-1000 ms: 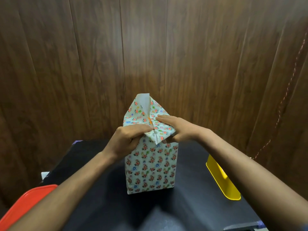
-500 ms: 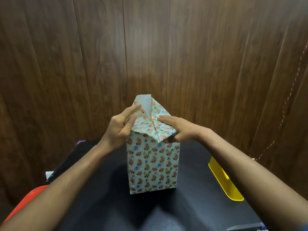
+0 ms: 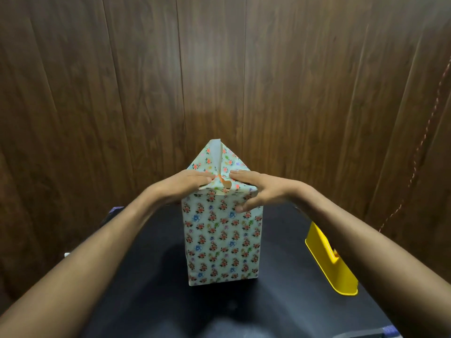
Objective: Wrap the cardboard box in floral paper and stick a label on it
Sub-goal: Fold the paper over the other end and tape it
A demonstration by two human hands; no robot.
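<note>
Cardboard box [image 3: 220, 242], already sheathed in floral paper [image 3: 214, 230] on every side that shows, stands upright at the middle of the black table [image 3: 146, 308], so the step in hand seems to be closing the top end. Both side flaps are pressed flat: the left hand [image 3: 188, 185] lies on its flap with fingers straight, while the right hand [image 3: 258, 189] presses the other flap from above, thumb hooked down onto the front face. Behind them the far flap [image 3: 217, 157] stands up as a triangle, white underside showing along a central seam. Next, that triangle probably needs folding forward and taping down; the yellow tape dispenser [image 3: 329, 262] waits at the right. No label is visible yet.
</note>
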